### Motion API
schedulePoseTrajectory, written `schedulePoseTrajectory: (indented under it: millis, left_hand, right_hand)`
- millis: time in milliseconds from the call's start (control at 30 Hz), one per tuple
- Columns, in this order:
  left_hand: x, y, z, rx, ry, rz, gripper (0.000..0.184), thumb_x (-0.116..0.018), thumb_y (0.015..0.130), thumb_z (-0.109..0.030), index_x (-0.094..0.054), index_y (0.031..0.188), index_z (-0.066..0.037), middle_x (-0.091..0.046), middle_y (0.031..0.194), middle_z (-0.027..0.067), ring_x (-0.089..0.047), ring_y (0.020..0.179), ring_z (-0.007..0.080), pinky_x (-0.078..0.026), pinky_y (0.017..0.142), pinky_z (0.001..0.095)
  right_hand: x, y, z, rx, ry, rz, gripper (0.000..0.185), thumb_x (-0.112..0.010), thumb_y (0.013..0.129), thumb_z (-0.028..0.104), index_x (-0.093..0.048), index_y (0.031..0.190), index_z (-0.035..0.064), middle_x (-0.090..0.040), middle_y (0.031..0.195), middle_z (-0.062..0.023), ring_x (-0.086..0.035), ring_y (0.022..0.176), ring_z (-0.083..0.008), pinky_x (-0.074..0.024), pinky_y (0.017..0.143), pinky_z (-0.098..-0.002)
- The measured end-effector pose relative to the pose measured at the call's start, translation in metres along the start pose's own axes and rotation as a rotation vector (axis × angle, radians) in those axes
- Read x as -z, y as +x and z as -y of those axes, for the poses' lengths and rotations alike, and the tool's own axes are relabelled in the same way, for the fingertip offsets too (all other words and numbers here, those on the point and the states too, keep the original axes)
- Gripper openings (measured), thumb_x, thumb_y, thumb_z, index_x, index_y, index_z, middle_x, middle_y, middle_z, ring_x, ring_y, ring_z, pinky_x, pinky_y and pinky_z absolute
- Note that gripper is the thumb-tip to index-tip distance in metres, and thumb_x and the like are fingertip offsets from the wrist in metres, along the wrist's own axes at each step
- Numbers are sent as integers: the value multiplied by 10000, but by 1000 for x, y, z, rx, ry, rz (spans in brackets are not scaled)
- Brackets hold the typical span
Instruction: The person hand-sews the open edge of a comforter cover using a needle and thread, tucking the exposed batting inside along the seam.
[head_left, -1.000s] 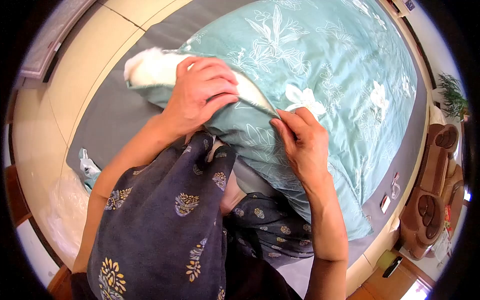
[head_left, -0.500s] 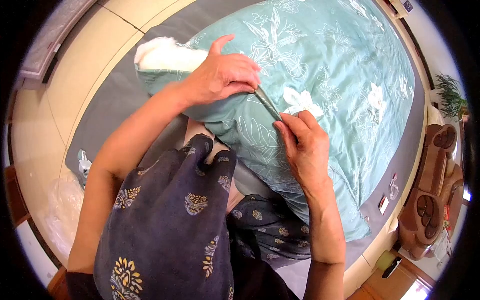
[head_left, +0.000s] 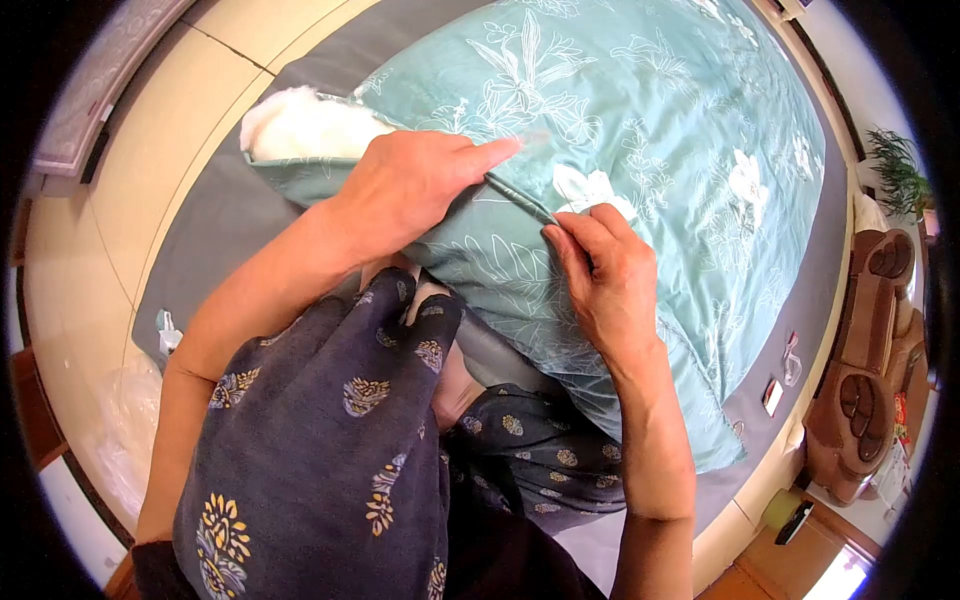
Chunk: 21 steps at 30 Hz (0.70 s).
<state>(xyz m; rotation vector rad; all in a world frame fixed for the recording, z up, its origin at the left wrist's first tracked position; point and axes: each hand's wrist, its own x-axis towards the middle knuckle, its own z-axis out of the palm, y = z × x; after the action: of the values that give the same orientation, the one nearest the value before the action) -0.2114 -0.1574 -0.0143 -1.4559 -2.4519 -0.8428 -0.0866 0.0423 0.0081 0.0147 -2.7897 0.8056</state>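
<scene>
The teal floral cover (head_left: 690, 200) lies on the grey mat (head_left: 190, 250), white filling (head_left: 315, 125) showing at its left end. The right hand (head_left: 608, 270) pinches the cover's rolled edge; farther left, the left hand (head_left: 415, 185) bends over that edge, its grip hidden.

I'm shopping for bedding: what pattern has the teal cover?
White floral, leafy print on the teal cover, best in head view.

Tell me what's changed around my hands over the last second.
Your left hand has moved left and towards you since half a second ago. The teal cover, open onto white filling between your hands a second ago, now looks closed there. Your right hand still pinches its edge in about the same spot; filling still shows at the left.
</scene>
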Motion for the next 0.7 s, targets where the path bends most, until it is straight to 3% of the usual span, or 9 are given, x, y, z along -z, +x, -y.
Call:
schedulePoseTrajectory:
  millis: [133,233,333,433,533,700]
  left_hand:
    - [-5,1,0,34,-196,-88,163,-637,827,-28,-687,981,-50,-632,802,103,-644,713,211,-497,609,309]
    - [-4,2,-17,418,-619,30,117,-601,859,-15,-675,949,-30,-620,788,75,-612,695,156,-471,611,284]
    - [-20,0,-14,391,-674,-62,87,-616,873,-67,-658,923,-10,-607,791,32,-549,685,97,-436,616,255]
    - [-24,7,-16,275,-651,-76,198,-710,806,-190,-669,870,-7,-618,734,70,-537,639,103,-427,576,272]
    - [-13,20,-21,405,-645,146,234,-775,761,-206,-661,820,-11,-613,758,-7,-521,709,74,-432,624,251]
    - [-11,33,-16,499,-845,406,262,-815,703,-203,-714,840,-4,-662,778,16,-588,738,96,-466,663,247]
  right_hand:
    - [-1,0,-2,-11,34,-40,101,-690,845,157,-685,895,70,-581,787,-107,-597,650,-317,-464,576,-414]
    - [3,1,-6,-17,70,-52,93,-695,841,139,-692,887,57,-581,773,-110,-585,632,-303,-456,574,-398]
    - [10,3,-6,-51,126,-23,87,-698,840,121,-696,882,45,-575,755,-108,-571,618,-288,-448,571,-377]
    - [8,3,-6,-17,163,-22,76,-695,838,109,-698,877,43,-566,740,-105,-564,620,-278,-443,571,-366]
    - [9,6,-9,22,179,-44,75,-693,837,108,-692,876,45,-565,746,-104,-569,632,-272,-447,577,-363]
    - [6,4,-12,34,272,-14,67,-684,838,104,-684,878,51,-575,769,-99,-576,663,-270,-457,600,-355]
